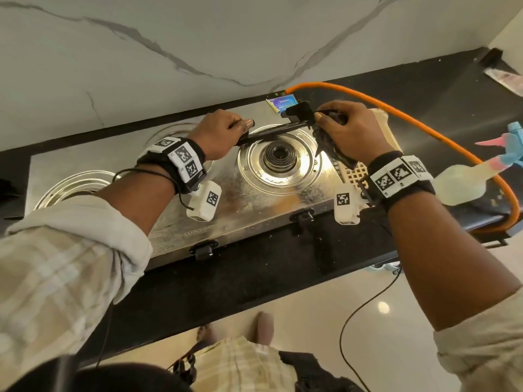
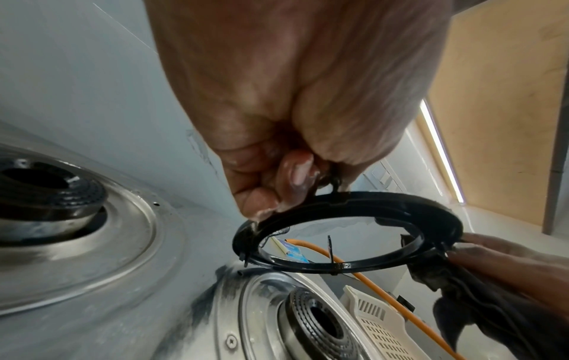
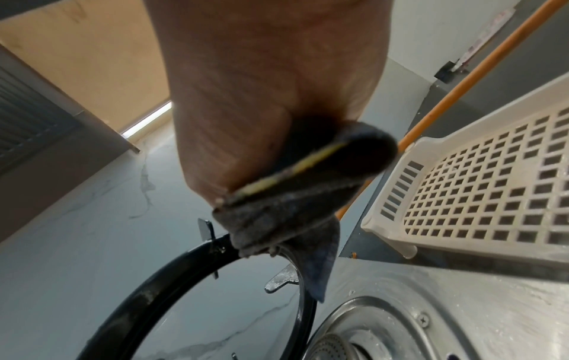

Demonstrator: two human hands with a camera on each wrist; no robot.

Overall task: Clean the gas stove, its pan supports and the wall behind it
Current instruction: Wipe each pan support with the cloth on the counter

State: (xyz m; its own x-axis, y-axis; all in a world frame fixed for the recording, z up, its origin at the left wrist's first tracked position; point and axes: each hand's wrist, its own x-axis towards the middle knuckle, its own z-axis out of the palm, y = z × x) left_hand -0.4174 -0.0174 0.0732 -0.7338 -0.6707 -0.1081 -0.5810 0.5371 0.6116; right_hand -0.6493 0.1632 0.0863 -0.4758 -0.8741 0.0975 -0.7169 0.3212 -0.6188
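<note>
The left hand has its grip clamped on one edge of a black round metal pan support, fingers curled round the rim and one of its prongs. The right hand has its grip clamped on a dark grey cloth that is pressed against the opposite edge of the same ring. The pan support hangs between the 2 grips, lifted clear above the right burner of the steel gas stove, which sits on a black worktop. Beyond both grips rises the white marble-veined wall. Just past the right grip lie a cream perforated plastic tray and an orange gas hose; further out to that side stands a translucent spray bottle.
</note>
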